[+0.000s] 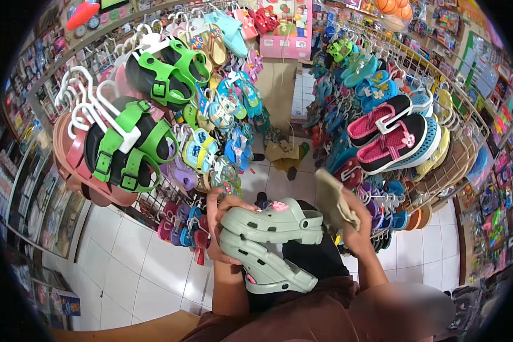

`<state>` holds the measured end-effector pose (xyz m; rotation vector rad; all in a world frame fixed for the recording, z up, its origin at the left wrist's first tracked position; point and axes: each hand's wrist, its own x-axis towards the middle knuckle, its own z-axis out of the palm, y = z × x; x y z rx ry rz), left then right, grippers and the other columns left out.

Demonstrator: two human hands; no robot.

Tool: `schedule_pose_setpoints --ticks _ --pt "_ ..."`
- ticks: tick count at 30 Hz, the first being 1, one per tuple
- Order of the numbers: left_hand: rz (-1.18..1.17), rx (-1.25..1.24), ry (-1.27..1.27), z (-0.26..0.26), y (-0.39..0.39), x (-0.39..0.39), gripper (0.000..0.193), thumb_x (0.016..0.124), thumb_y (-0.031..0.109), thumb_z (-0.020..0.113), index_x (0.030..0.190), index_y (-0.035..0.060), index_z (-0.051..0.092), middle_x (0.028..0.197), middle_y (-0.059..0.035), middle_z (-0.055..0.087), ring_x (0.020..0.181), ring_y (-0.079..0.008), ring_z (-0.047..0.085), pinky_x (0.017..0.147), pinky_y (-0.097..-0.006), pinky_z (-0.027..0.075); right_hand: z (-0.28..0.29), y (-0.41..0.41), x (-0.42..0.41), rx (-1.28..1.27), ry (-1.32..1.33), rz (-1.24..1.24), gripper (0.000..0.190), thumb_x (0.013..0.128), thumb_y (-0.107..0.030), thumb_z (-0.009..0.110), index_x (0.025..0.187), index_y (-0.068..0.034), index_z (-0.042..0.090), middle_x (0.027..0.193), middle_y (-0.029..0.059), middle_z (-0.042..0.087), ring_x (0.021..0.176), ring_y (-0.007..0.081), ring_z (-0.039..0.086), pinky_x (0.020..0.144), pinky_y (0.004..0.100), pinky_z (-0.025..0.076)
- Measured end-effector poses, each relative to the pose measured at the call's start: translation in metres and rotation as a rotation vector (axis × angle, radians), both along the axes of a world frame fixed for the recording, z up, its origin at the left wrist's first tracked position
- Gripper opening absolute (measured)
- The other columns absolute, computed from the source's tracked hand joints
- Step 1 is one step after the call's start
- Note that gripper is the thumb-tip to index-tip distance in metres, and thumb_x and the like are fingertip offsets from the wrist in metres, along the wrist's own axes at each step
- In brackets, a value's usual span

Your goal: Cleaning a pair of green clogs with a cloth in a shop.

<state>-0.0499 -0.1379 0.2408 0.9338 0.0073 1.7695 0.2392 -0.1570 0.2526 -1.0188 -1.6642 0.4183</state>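
Observation:
A pair of pale grey-green foam clogs (273,226) with pink charms is held by the toe ends in my left hand (222,226), over my dark-clothed lap. The two clogs touch at the toes and spread apart at the heels. To their right, my right hand (359,222) grips a folded beige cloth (335,199), raised clear of the clogs. Just beyond my left hand hang small clear sandals (225,177) with red dots.
A rack at left holds green-strapped black sandals (124,149) and children's sandals on white hangers. The right wire rack (466,111) bears black-and-pink shoes (389,132) and clogs. Between them stands a beige post (275,94). White floor tiles (128,256) show below.

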Motion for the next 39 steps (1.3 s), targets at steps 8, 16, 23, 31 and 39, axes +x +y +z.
schedule_pose_setpoints --ticks 8,16,23,31,39 --pt "-0.042 -0.005 0.02 0.0 0.015 0.01 0.132 0.041 0.014 0.089 0.15 0.0009 0.017 0.111 -0.0273 0.061 0.103 -0.0385 0.065 0.098 -0.048 0.052 0.052 -0.002 -0.053 0.075 -0.585 0.332 0.081 0.056 -0.008 0.066 0.136 -0.02 0.063 0.145 0.0082 0.054 0.141 0.0362 0.042 0.114 0.0571 0.033" --pt "0.136 0.041 0.04 -0.021 0.011 -0.033 0.14 0.044 0.022 0.084 0.156 -0.0002 0.003 0.107 -0.0278 0.058 0.098 -0.0402 0.065 0.094 -0.0535 0.055 -0.003 0.002 -0.026 -0.043 -0.15 0.473 0.075 0.055 0.002 0.054 0.126 -0.014 0.071 0.135 0.0175 0.06 0.132 0.0413 0.049 0.11 0.0488 0.038" --pt "0.137 0.2 -0.034 -0.012 -0.002 -0.02 0.129 0.05 0.009 0.082 0.157 0.0069 0.01 0.105 -0.027 0.058 0.102 -0.0444 0.066 0.091 -0.0597 0.056 -0.007 0.014 0.008 -0.011 -0.034 0.361 0.071 0.056 0.0 0.049 0.123 -0.007 0.071 0.128 0.0237 0.062 0.124 0.0425 0.054 0.107 0.0469 0.042" --pt "0.239 0.01 0.221 -0.015 -0.017 0.037 0.141 0.04 0.013 0.088 0.155 0.0 0.008 0.106 -0.0262 0.062 0.102 -0.041 0.067 0.089 -0.0451 0.058 0.02 0.012 0.001 0.121 -0.449 0.578 0.092 0.054 0.002 0.074 0.141 -0.026 0.059 0.142 0.0042 0.055 0.139 0.034 0.043 0.11 0.0488 0.039" --pt "0.258 0.289 0.248 0.01 -0.01 0.025 0.148 0.058 0.03 0.094 0.157 0.0018 -0.014 0.1 -0.0232 0.062 0.093 -0.0384 0.068 0.085 -0.0514 0.061 -0.039 -0.001 0.057 -0.033 -0.223 0.675 0.093 0.052 0.012 0.062 0.14 -0.021 0.061 0.145 0.0125 0.05 0.14 0.0398 0.039 0.115 0.0492 0.034"
